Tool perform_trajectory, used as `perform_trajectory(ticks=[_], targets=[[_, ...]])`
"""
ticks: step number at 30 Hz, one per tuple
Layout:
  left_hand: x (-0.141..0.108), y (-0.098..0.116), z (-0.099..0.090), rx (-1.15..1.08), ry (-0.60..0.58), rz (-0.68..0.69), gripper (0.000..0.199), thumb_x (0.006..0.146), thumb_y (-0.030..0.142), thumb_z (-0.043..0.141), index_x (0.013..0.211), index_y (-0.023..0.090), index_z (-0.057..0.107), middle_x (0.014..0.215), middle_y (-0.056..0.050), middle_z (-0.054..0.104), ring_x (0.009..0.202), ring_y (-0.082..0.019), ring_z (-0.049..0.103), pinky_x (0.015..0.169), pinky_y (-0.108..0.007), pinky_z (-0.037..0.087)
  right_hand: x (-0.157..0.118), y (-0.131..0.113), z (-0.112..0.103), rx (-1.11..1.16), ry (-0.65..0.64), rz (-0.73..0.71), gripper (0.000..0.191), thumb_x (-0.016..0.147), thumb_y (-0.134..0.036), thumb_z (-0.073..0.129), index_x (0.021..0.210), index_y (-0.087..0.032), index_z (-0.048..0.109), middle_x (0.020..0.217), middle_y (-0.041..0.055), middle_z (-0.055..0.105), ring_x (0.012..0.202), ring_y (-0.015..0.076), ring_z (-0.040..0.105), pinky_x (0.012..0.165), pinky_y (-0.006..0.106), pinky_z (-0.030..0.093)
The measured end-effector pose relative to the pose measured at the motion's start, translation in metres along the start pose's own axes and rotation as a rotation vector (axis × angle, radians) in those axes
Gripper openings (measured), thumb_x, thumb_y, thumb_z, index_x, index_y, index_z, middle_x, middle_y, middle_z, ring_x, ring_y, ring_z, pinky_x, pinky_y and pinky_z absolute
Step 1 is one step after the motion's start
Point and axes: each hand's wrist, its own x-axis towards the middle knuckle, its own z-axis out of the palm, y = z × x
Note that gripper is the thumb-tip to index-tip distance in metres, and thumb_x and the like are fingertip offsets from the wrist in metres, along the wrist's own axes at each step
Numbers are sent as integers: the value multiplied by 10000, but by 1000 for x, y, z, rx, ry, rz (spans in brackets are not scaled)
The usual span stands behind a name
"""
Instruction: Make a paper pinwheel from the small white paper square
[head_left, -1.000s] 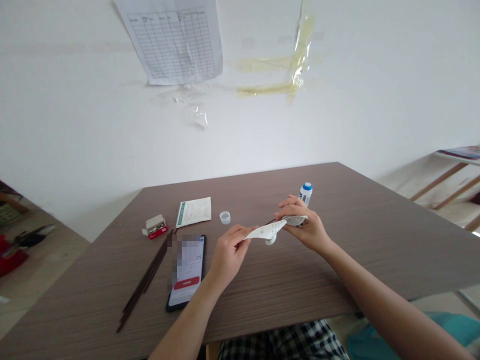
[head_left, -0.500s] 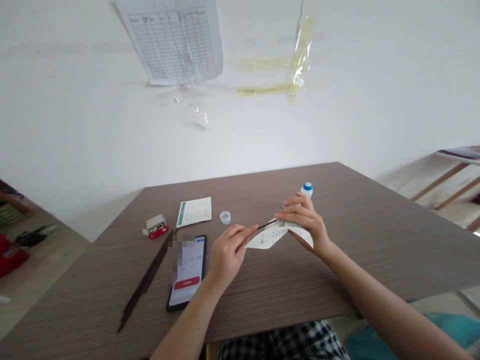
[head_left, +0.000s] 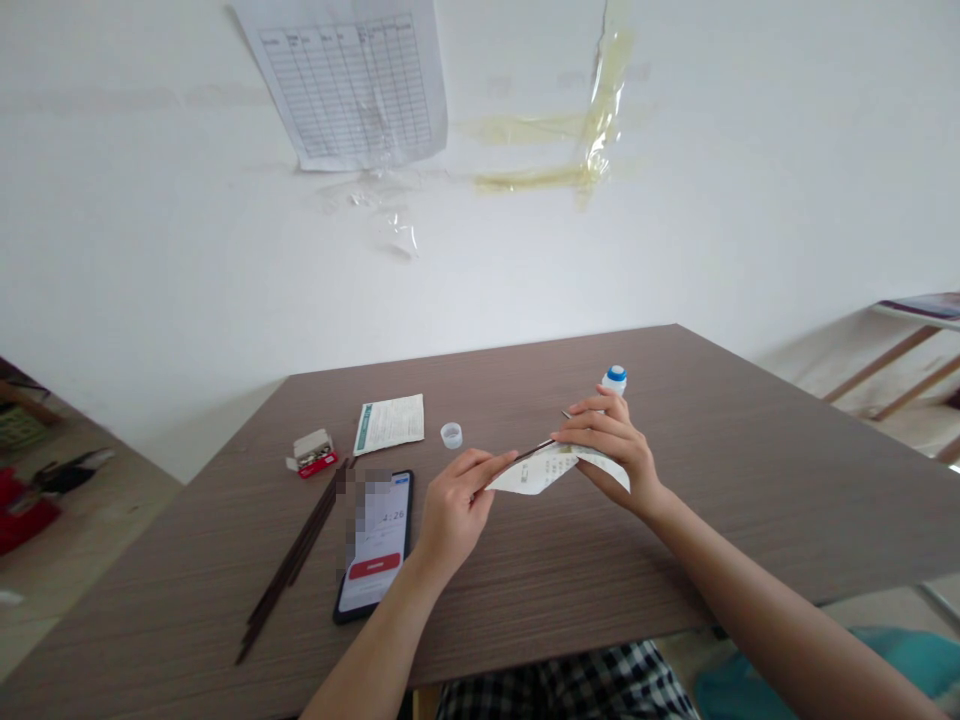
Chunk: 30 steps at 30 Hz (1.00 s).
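Above the table, a sheet of printed paper [head_left: 529,477] is held bent between my two hands. Along its upper edge runs a thin dark stick [head_left: 534,449]. My left hand [head_left: 456,500] pinches the stick and the paper's left corner between thumb and fingers. On the other side, my right hand [head_left: 619,445] grips the paper, thumb underneath and fingers over the top. Just past its fingertips a small thin tip [head_left: 566,414] shows, the rest hidden. Behind the right hand stands a white bottle with a blue top [head_left: 615,378], partly covered by the fingers.
Left of my hands lie a phone [head_left: 373,590], several dark brown sticks [head_left: 300,548], a small red and white box [head_left: 315,458] of small items, and a printed leaflet [head_left: 390,424]. A clear cap [head_left: 451,435] sits near the leaflet. A wall [head_left: 487,290] rises behind the table [head_left: 750,470].
The paper's lower left edge has lifted slightly toward the stick. Both hands keep their grip and hardly move.
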Motion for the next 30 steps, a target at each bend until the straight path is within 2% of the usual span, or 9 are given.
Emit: perform_trajectory(ticks=[4,9,16,19,24,30], targets=[[0,0,3,-21,20,12,457,1076,43,611,1351,257,906,1051,-67,877,874,-188,832,783,-254,657,0,1,3,1,27,9,196,1112,-352,784,1233,-403,930,1047,38,907,1152,339,810,1377,699,426],[2,1,4,-44,44,79,386,1136,96,625,1355,245,905,1060,-78,882,887,-196,844,800,-263,665,0,0,7,-22,44,13,182,1072,-299,817,1193,-377,929,1031,29,909,1131,323,817,1364,672,446],[3,5,3,-37,48,64,364,1144,110,600,1247,225,930,1018,-81,874,860,-193,829,774,-256,648,4,-4,9,-12,99,-54,220,1059,-219,820,1206,-356,911,1030,18,914,1110,302,820,1354,644,460],[3,5,3,-31,35,37,354,1146,128,597,1215,225,931,1019,-81,873,848,-189,823,762,-254,639,3,-3,8,-17,84,-52,247,1051,-204,825,1217,-364,914,1039,15,918,1104,301,822,1351,640,460],[3,4,2,-48,37,34,341,1133,128,603,1027,210,917,1003,-90,869,840,-192,820,760,-254,632,2,0,6,-13,58,-59,268,1046,-198,836,1236,-368,919,1049,15,920,1119,301,826,1363,632,445],[3,5,2,-71,24,1,345,1113,107,602,1011,213,914,1004,-95,872,858,-207,827,776,-267,635,1,1,6,-32,32,-28,198,1061,-248,831,1190,-363,928,1033,14,923,1109,298,826,1369,645,441]])
